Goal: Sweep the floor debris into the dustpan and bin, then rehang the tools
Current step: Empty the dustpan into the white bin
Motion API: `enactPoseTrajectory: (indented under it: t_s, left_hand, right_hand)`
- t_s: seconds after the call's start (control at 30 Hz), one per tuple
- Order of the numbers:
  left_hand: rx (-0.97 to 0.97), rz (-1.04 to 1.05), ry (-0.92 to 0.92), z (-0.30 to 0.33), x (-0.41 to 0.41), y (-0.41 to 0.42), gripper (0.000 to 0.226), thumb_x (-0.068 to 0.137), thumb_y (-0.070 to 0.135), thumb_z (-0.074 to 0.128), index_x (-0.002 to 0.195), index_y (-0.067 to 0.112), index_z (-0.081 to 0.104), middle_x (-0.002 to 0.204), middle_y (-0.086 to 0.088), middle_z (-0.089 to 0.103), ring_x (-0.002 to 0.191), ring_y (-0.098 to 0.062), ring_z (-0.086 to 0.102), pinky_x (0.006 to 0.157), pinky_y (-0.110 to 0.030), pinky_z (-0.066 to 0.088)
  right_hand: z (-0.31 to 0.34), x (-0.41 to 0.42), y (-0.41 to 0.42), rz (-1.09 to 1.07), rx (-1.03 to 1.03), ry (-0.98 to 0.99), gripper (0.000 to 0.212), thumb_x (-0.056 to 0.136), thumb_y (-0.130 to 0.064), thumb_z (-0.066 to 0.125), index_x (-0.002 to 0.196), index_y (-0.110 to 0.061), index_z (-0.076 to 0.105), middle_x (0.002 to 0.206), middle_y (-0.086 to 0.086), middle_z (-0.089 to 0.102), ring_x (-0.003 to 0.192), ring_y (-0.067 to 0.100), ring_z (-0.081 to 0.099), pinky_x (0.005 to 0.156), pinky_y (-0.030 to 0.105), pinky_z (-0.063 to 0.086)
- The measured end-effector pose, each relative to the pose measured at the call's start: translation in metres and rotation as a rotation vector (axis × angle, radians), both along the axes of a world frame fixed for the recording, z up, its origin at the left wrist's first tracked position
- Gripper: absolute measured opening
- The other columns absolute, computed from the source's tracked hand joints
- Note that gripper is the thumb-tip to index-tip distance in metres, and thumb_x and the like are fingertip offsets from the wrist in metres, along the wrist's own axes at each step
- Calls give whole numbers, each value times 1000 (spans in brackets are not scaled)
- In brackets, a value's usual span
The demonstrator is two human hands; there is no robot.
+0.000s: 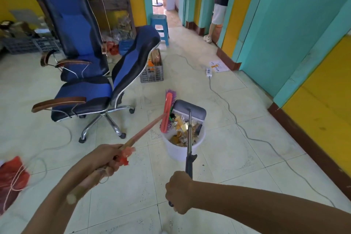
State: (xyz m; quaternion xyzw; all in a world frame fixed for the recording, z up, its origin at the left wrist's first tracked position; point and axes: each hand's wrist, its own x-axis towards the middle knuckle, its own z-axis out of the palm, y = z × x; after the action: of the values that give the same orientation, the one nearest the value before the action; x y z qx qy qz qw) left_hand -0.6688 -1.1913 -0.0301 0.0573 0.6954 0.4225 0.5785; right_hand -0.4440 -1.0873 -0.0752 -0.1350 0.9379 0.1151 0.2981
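Observation:
My left hand (107, 159) grips the pinkish handle of the broom (144, 131). Its red head with pink and purple bristles (168, 112) stands upright against the left rim of the white bin (180, 151). My right hand (179, 192) is closed on the long dark handle of the grey dustpan (191, 112). The pan is tilted over the bin, and yellow and white paper scraps (183, 129) lie in the pan's mouth and inside the bin.
Two blue office chairs (89, 85) stand left of the bin. A grey crate (152, 74) sits behind it. A power strip (209, 71) and a grey cable (247, 135) run along the floor on the right. A red bag (13, 176) lies at left. A person's legs (216, 15) show in a doorway.

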Motion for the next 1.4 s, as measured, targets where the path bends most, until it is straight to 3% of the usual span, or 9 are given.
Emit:
enactPoseTrajectory:
  t_s: [0.17, 0.37, 0.53, 0.7, 0.87, 0.93, 1.1, 1.23, 1.4]
  left_hand:
    - [11, -17, 78, -4, 15, -14, 23, 92, -5, 52, 103, 2, 71, 53, -12, 54, 30, -11, 35, 28, -13, 31]
    - [29, 5, 98, 0, 17, -34, 28, 92, -4, 52, 91, 7, 78, 54, -11, 50, 35, -12, 32, 31, -11, 30]
    - [33, -1, 71, 12, 17, -38, 24, 94, -2, 52, 97, 8, 73, 53, -12, 57, 30, -10, 29, 30, -10, 30]
    - [26, 24, 84, 12, 26, -32, 20, 94, 0, 54, 95, 2, 74, 50, -7, 51, 32, -9, 29, 30, -10, 28]
    - [66, 43, 8, 19, 25, -36, 26, 95, 2, 50, 72, 8, 61, 50, 0, 38, 32, -7, 24, 31, -7, 26]
    - [71, 62, -4, 28, 25, -31, 26, 96, 0, 48, 86, 3, 71, 47, -3, 43, 29, -7, 26, 29, -8, 27]
    - [145, 68, -31, 70, 31, 16, 26, 100, 8, 46, 113, 24, 60, 57, -8, 44, 27, -6, 32, 24, -10, 28]
    - [184, 2, -37, 110, 49, 60, 24, 104, 24, 39, 119, 14, 54, 49, 0, 41, 25, -2, 35, 24, -10, 31]
    - [298, -83, 47, 154, 73, 111, 40, 101, 11, 34, 136, -1, 51, 69, -6, 43, 34, -9, 51, 43, -22, 45]
  right_hand:
    - [-5, 6, 1, 20, 54, -21, 21, 97, -34, 49, 87, -18, 58, 73, -2, 48, 78, 19, 59, 47, 24, 26]
    - [-8, 4, 16, -9, 30, 2, 28, 97, -36, 47, 106, -18, 67, 75, -2, 45, 74, 18, 52, 55, 22, 34]
    - [1, -2, 26, -38, -44, 47, 30, 96, -39, 51, 89, -14, 68, 64, -3, 40, 52, 11, 37, 49, 23, 24]
    - [12, -23, 20, -84, -66, 65, 39, 97, -42, 49, 105, -12, 72, 75, -2, 50, 71, 17, 57, 54, 24, 33]
    - [63, -49, 52, -213, -142, 226, 45, 97, -49, 48, 107, -12, 70, 72, -2, 40, 69, 24, 51, 51, 27, 37]
    - [89, -58, 75, -263, -185, 285, 43, 96, -52, 48, 97, -15, 71, 70, -3, 44, 69, 23, 56, 56, 28, 41]
    - [155, -69, 147, -529, -344, 515, 39, 99, -43, 49, 77, -12, 60, 65, -2, 50, 60, 13, 48, 59, 27, 33]
    - [202, -40, 216, -902, -509, 789, 47, 97, -51, 48, 65, -17, 50, 61, 1, 54, 52, 16, 49, 46, 25, 35]
    - [225, 6, 290, -1301, -788, 974, 47, 93, -53, 53, 65, -16, 48, 47, -3, 44, 31, 11, 34, 32, 14, 27]
